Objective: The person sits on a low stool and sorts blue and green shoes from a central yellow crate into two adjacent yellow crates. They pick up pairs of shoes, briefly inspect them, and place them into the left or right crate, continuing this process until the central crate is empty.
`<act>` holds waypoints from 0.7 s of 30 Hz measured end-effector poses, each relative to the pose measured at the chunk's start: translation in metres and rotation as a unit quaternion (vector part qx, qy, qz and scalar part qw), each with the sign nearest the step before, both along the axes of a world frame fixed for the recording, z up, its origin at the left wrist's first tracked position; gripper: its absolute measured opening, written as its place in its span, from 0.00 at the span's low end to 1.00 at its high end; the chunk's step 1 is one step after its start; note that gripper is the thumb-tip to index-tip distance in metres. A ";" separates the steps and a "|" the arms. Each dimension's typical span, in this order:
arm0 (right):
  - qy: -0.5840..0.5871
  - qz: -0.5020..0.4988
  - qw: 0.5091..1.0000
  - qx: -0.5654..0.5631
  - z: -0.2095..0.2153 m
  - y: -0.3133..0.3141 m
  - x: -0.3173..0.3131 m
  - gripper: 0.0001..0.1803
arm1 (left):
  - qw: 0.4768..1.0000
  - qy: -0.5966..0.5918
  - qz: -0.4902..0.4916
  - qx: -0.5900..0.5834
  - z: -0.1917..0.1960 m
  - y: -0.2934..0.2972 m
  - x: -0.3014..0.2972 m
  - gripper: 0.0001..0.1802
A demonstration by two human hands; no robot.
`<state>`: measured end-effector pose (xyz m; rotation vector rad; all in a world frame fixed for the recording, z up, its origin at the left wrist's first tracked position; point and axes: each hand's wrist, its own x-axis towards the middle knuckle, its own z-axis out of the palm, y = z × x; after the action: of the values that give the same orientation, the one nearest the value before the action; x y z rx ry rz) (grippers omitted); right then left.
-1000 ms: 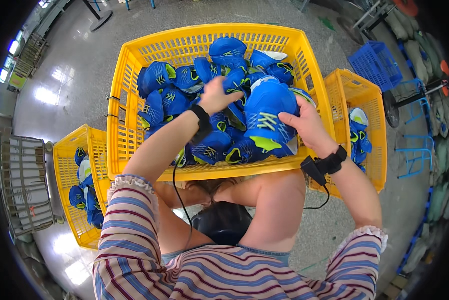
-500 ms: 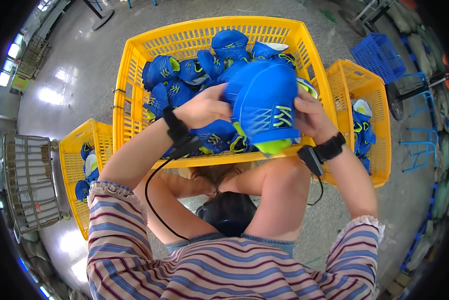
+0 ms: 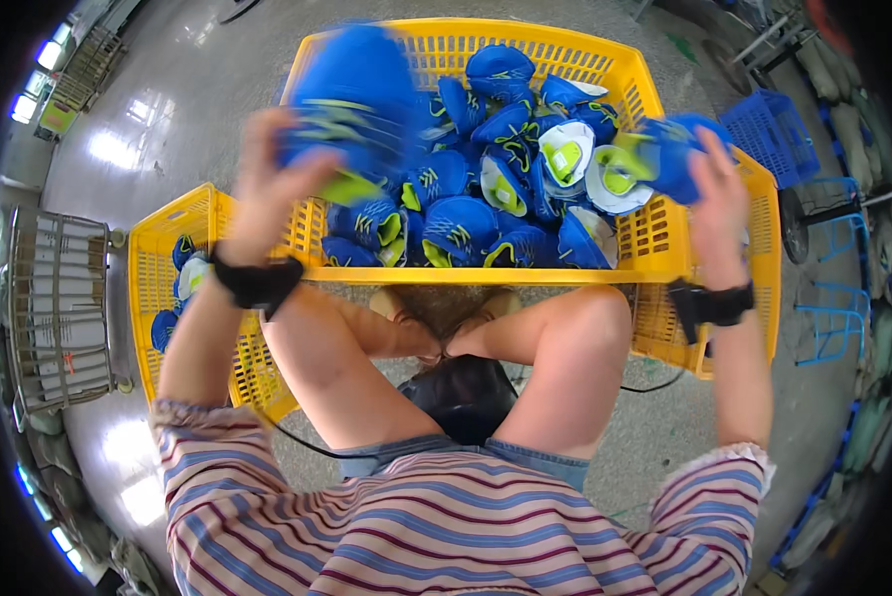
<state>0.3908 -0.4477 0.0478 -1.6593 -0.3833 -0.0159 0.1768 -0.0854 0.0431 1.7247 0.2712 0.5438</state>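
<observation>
Seated person's left hand (image 3: 267, 189) grips a blurred blue shoe (image 3: 351, 99) above the big yellow crate (image 3: 654, 238); right hand (image 3: 716, 204) clutches another blue shoe (image 3: 664, 149) (over the side crate (image 3: 764, 298)). Fast swinging could fling one onto the floor.

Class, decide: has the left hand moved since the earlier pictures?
Yes. The left hand, gripping a blue shoe, swung left from the middle of the large yellow crate to its left wall.
</observation>
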 end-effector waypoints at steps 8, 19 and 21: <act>-0.078 -0.147 0.721 -0.673 -0.050 -0.267 0.123 0.26 | 0.617 0.344 0.301 0.640 -0.056 0.210 -0.185 0.28; -0.194 0.525 0.560 -0.611 -0.071 0.159 0.043 0.23 | 0.695 0.408 -0.305 0.508 -0.174 0.021 0.133 0.27; -0.184 0.562 0.524 -0.613 -0.090 0.201 0.031 0.24 | 0.724 0.367 -0.288 0.508 -0.218 0.027 0.159 0.29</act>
<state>0.4220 -0.2467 -0.0420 -2.3759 -2.1495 1.1519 0.3359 -0.0583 -0.1750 2.8932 -0.0756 -0.6542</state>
